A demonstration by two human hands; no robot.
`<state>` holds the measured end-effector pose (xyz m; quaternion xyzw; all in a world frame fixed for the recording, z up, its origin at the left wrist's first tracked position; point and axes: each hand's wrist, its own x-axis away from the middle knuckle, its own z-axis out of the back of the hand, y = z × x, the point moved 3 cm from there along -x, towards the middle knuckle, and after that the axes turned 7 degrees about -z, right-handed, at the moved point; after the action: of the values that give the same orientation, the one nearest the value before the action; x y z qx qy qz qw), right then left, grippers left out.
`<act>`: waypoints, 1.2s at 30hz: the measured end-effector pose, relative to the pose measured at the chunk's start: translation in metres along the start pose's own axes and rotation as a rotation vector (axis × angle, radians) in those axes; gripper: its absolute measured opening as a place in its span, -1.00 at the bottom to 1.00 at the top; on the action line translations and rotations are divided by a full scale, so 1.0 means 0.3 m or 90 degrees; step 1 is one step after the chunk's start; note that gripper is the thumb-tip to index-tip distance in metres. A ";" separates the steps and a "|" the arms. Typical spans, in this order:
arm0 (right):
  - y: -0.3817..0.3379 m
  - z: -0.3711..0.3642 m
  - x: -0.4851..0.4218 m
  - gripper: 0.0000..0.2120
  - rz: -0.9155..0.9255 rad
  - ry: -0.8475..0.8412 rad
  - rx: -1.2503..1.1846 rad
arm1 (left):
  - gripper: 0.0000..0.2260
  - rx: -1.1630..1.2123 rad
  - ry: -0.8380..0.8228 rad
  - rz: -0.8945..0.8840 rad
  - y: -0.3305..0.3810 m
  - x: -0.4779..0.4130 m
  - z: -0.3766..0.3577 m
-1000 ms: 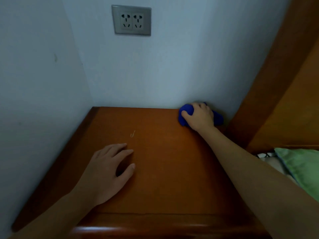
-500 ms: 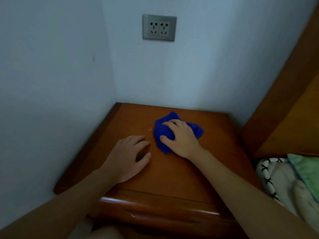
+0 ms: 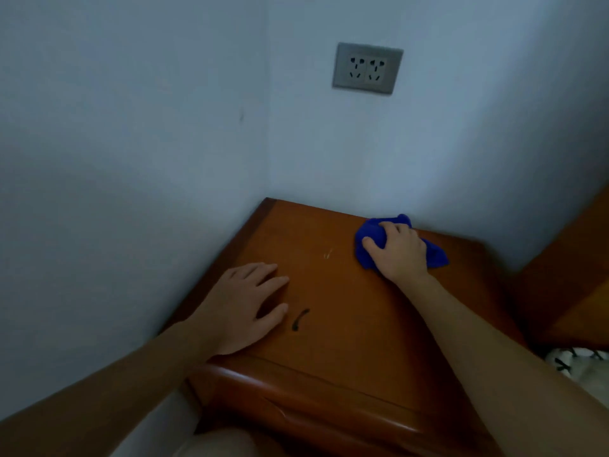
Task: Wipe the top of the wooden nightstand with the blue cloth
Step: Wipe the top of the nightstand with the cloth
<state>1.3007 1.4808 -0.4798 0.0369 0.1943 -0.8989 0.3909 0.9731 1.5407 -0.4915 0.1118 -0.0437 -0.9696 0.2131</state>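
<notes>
The wooden nightstand (image 3: 346,324) fills the lower middle of the head view, set into a wall corner. The bunched blue cloth (image 3: 370,237) lies near the back edge of its top, close to the wall. My right hand (image 3: 397,253) is pressed down on the cloth with the fingers curled over it. My left hand (image 3: 242,308) rests flat on the top near the front left, fingers spread, holding nothing. A short dark mark (image 3: 300,319) lies just right of my left thumb, and a pale scratch (image 3: 328,253) shows in the middle of the top.
Pale walls close in the nightstand at the left and back. A double wall socket (image 3: 367,68) sits above it. A wooden bed frame (image 3: 573,275) stands at the right, with patterned white bedding (image 3: 580,364) below it.
My right hand has slid the cloth from the middle of the top back toward the wall. The view has swung, so the nightstand sits further right. The dark mark by my left hand is now uncovered.
</notes>
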 end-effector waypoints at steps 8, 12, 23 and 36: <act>-0.335 -0.177 -0.166 -0.34 0.081 -0.032 0.006 | -0.47 0.055 0.053 0.000 -0.019 -0.007 -0.016; -0.513 -0.234 -0.174 -0.38 0.152 -0.070 -0.013 | -0.49 0.066 0.072 -0.003 -0.023 -0.010 -0.016; -0.568 -0.283 -0.200 -0.48 0.309 -0.135 -0.113 | -0.51 0.062 0.091 -0.001 -0.025 -0.003 -0.043; -0.538 -0.251 -0.146 -0.55 0.359 -0.134 -0.154 | -0.55 0.065 0.104 0.003 -0.032 -0.002 -0.049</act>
<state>1.2086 1.6393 -0.4880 -0.0510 0.2404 -0.7245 0.6440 0.9734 1.5491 -0.5070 0.2015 -0.0759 -0.9533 0.2120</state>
